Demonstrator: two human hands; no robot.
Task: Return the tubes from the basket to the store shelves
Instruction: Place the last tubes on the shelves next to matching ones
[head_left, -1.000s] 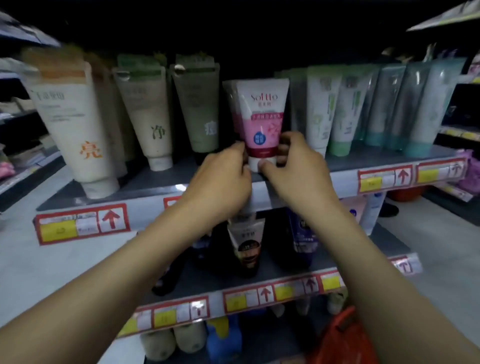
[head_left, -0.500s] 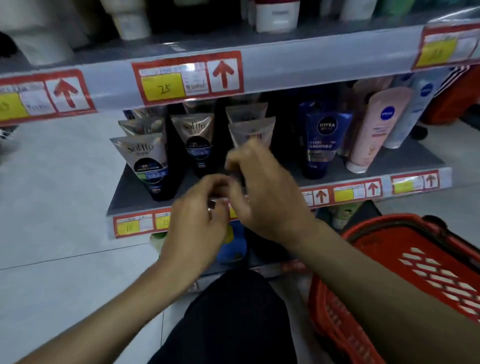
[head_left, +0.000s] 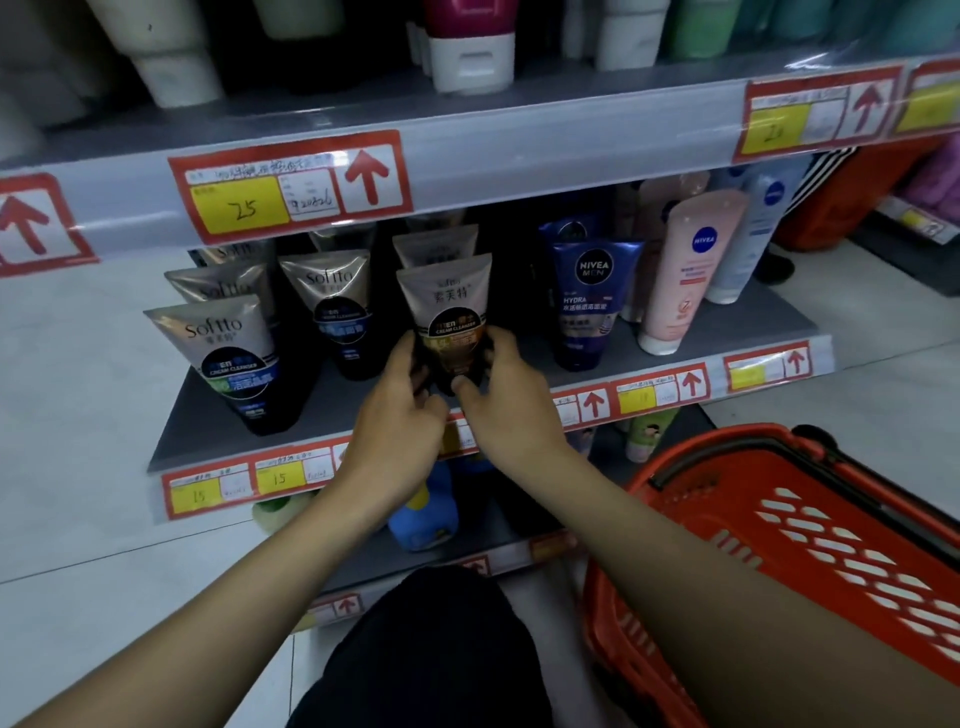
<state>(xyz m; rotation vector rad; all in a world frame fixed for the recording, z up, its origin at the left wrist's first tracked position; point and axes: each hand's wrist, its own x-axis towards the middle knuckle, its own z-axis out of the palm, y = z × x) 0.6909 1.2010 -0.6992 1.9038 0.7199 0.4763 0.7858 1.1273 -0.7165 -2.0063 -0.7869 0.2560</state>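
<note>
While the red basket (head_left: 727, 447) sits low at the person's right, the left hand (head_left: 400, 410) and right hand (head_left: 506, 410) each curl round the lower end of a brown-labelled tube (head_left: 444, 306). It stands upright, cap down, on the middle shelf (head_left: 218, 431), between a blue-labelled tube (head_left: 332, 306) and the Nivea Men tube (head_left: 589, 301).

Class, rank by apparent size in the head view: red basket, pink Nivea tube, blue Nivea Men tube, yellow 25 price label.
1. red basket (nearest)
2. pink Nivea tube
3. blue Nivea Men tube
4. yellow 25 price label
</note>
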